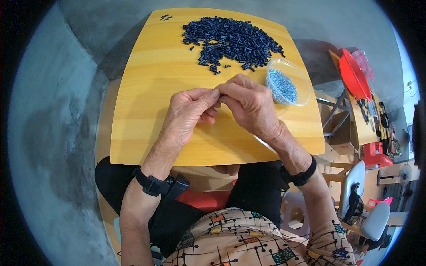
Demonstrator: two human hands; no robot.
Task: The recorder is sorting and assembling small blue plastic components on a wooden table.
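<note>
My left hand (188, 113) and my right hand (248, 104) meet fingertip to fingertip over the middle of a yellow wooden board (146, 88). Their pinched fingers close on a tiny dark piece that is almost hidden between them. A big heap of small dark blue tube-shaped pieces (233, 41) lies on the far part of the board. A clear plastic bowl (301, 86) with small light blue bits inside stands just right of my right hand.
A few stray dark pieces (165, 17) lie at the board's far left corner. Grey concrete floor surrounds the board. At the right stand a wooden bench with a red tray (353, 75), tools, and white chairs (355, 186).
</note>
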